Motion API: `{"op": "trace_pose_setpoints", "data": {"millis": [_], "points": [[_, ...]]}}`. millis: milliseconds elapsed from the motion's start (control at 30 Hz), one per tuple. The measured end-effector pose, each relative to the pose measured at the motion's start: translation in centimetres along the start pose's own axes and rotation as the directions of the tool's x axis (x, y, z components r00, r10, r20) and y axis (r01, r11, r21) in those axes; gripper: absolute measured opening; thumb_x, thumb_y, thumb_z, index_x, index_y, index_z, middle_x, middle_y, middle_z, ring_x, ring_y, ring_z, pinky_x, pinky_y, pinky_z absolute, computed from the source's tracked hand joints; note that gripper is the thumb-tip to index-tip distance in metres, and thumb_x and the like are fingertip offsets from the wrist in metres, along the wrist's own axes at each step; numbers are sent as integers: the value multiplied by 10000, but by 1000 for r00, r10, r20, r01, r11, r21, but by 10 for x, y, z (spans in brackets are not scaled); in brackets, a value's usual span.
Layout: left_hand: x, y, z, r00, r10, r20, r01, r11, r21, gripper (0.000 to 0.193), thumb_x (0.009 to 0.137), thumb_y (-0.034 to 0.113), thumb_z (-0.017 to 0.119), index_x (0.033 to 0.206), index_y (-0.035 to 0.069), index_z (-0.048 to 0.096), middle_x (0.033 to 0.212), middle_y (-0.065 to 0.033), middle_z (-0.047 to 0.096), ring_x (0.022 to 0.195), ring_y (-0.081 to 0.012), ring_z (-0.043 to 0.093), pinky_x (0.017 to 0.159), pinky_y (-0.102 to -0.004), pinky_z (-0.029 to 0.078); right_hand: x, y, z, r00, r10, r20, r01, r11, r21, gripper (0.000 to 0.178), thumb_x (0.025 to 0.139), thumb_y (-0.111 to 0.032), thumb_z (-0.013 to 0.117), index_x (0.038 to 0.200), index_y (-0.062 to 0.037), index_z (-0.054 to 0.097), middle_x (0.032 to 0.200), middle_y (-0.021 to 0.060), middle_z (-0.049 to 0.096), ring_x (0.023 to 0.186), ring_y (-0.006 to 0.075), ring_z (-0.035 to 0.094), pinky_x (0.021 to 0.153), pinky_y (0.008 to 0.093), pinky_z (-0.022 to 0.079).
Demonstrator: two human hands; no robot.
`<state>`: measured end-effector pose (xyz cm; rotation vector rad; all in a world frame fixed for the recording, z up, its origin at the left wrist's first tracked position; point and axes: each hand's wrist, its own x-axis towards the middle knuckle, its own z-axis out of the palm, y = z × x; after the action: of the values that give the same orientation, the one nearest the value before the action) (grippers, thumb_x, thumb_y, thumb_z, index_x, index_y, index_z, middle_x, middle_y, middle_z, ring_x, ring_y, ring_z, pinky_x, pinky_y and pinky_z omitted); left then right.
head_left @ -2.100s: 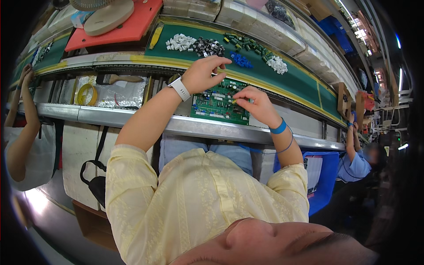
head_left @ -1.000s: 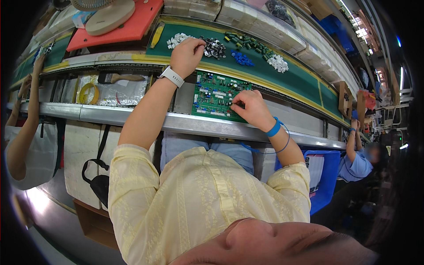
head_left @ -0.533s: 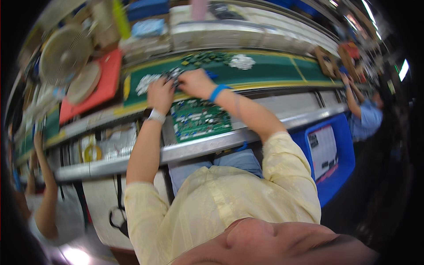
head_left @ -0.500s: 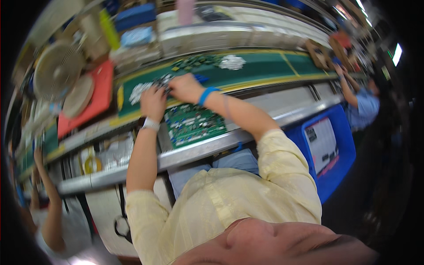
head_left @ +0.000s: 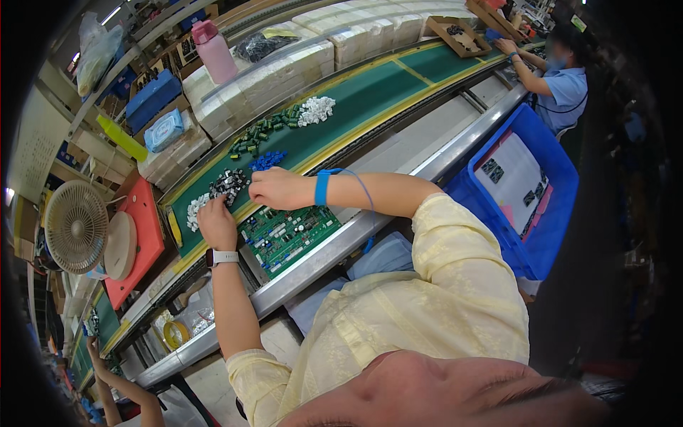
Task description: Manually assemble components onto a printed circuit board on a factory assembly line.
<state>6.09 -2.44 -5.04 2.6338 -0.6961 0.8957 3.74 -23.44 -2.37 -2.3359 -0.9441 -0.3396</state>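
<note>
While the left hand [head_left: 218, 225] was at the black parts [head_left: 229, 183] beside the right hand [head_left: 277, 189], each grip's hold unclear, careless reaching risked jarring the circuit board [head_left: 292, 238] by the near edge of the belt [head_left: 363, 94]

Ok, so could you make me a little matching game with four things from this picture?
Things:
1. Left hand
2. Right hand
3. Circuit board
4. Fan

Clues:
A. Lies between the green belt and the metal rail
B. Its base is on a red sheet
C. Blue band around its wrist
D. White watch strap around its wrist

Pairs: 1-D, 2-C, 3-A, 4-B
</note>
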Motion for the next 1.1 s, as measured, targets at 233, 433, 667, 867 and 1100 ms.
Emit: {"op": "trace_pose_setpoints", "data": {"millis": [233, 433, 667, 867, 1100], "points": [[5, 12, -16, 991, -115, -70, 106, 986, -125, 115, 795, 46, 556, 900, 58, 601, 801, -134, 578, 745, -326, 562, 645, -403, 451, -18, 3, -21, 995, 58, 77, -72, 977, 199, 138, 803, -186, 536, 819, -52, 568, 792, 155, 599, 781, 339, 580, 681, 412, 466], [4, 45, -40, 962, -239, 133, 273, 809, -521, 134, 804, 66, 599, 924, 19, 633, 822, -126, 625, 720, -247, 611, 645, -307, 475, -21, -1, -32, 959, 39, 280, -114, 960, 255, 145, 785, -140, 590, 858, -17, 609, 816, 143, 594, 784, 324, 574, 696, 383, 455], [3, 56, -55, 922, -170, 347, 346, 762, -547, 155, 769, 51, 607, 913, 2, 638, 792, -129, 619, 681, -228, 613, 610, -300, 479, -16, 5, -24, 966, -14, 258, -30, 986, 165, 105, 781, -113, 585, 850, -51, 635, 845, 101, 591, 834, 287, 561, 756, 370, 436], [0, 58, -48, 919, -114, 378, 328, 755, -567, 127, 747, 35, 587, 863, -8, 616, 763, -129, 599, 656, -226, 597, 604, -308, 478, -9, 12, -13, 968, -20, 250, 10, 999, 38, 97, 763, -119, 577, 827, -100, 647, 835, 49, 598, 866, 232, 546, 836, 363, 376], [0, 63, -46, 878, -170, 448, 429, 695, -577, 118, 739, 40, 589, 845, -12, 591, 737, -124, 595, 633, -226, 585, 595, -317, 475, -4, 12, -12, 944, 67, 323, -87, 995, 48, 143, 732, -149, 580, 848, -86, 635, 773, 42, 615, 828, 222, 557, 839, 349, 370]]}}
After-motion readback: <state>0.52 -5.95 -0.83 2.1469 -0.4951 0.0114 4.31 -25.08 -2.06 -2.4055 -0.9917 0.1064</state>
